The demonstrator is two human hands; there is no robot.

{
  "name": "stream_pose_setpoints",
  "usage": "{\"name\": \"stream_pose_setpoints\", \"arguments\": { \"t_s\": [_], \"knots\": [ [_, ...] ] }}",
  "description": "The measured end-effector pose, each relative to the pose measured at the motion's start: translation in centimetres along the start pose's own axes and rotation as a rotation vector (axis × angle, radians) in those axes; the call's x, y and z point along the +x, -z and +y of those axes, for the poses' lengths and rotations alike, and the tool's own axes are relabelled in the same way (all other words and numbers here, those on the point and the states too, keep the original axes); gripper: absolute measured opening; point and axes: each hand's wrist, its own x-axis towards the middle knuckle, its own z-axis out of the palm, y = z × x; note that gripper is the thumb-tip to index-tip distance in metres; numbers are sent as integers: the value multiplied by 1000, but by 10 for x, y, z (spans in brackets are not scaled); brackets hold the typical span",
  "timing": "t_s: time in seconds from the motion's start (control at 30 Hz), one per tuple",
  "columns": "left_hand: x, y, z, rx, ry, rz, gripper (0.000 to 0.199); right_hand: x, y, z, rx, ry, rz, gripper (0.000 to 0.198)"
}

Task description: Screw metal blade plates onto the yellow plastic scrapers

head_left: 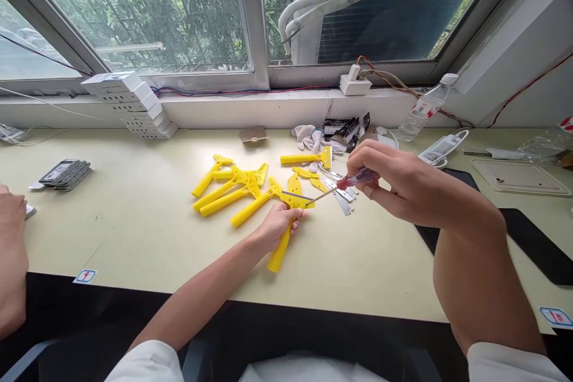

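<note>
My left hand [278,225] is closed around a yellow scraper [281,250] near its head, the handle pointing toward me. A dark blade edge runs along the top of that head. In my right hand [394,182] is a screwdriver [358,178] with a clear and red handle, held tilted. Its tip meets the scraper head by a screw. Several yellow scraper bodies [228,198] lie just left of my left hand. Loose yellow head plates [306,173] and metal blades [344,203] lie beyond and to the right. Another scraper [304,159] with a blade rests behind them.
White gloves [308,137] and black packets [342,131] lie by the sill. A plastic bottle [427,107] and power strip [443,148] are at back right, a black phone-like slab [537,245] at right. Stacked boxes [138,104] stand back left. Another person's arm [11,256] is far left.
</note>
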Motion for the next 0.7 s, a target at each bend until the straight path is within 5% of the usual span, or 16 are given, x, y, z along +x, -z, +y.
{"name": "stream_pose_setpoints", "arguments": {
  "t_s": [0.3,0.7],
  "knots": [
    [1,0,-2,-6,-4,-15,16,-1,-11,-1,-224,-125,170,23],
    [2,1,-2,-26,-8,-9,15,-3,-3,-5,134,-17,-43,26]
  ]
}}
